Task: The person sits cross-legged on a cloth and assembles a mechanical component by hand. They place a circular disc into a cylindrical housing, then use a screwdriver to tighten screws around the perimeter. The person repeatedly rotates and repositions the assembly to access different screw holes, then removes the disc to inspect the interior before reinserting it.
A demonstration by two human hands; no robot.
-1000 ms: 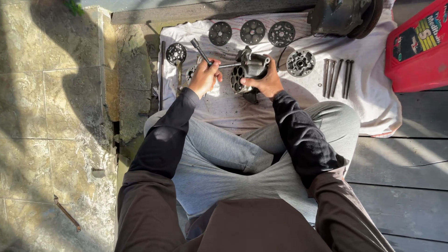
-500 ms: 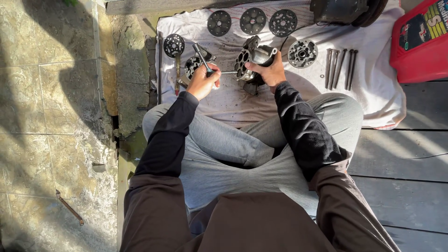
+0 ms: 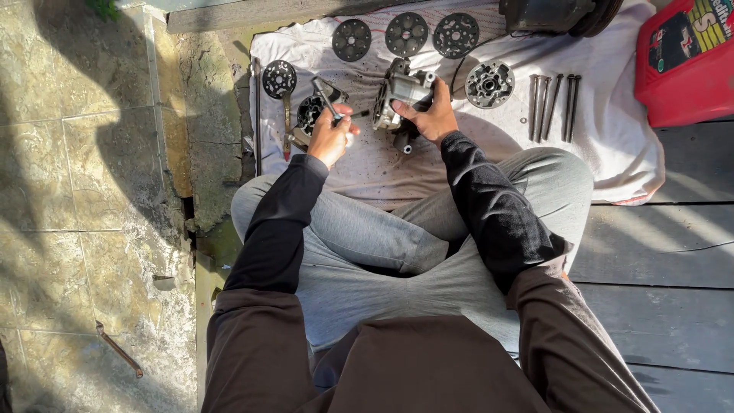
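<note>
Where fingers wrap it, metal housing (image 3: 399, 93) half hidden; tool (image 3: 330, 101) tip indistinct.

Red can (image 3: 683, 61), bolts (image 3: 552, 105), 3 discs (image 3: 406, 34)

Dark machine housing (image 3: 547, 14) above the white cloth (image 3: 367, 172): cut by top edge. Red container (image 3: 684, 61) right of cloth: cropped top and right. Left hand (image 3: 330, 138) covers the tool's (image 3: 327, 98) grip. Right hand (image 3: 432, 116) hides the metal pump body's (image 3: 397, 95) near side.
</note>
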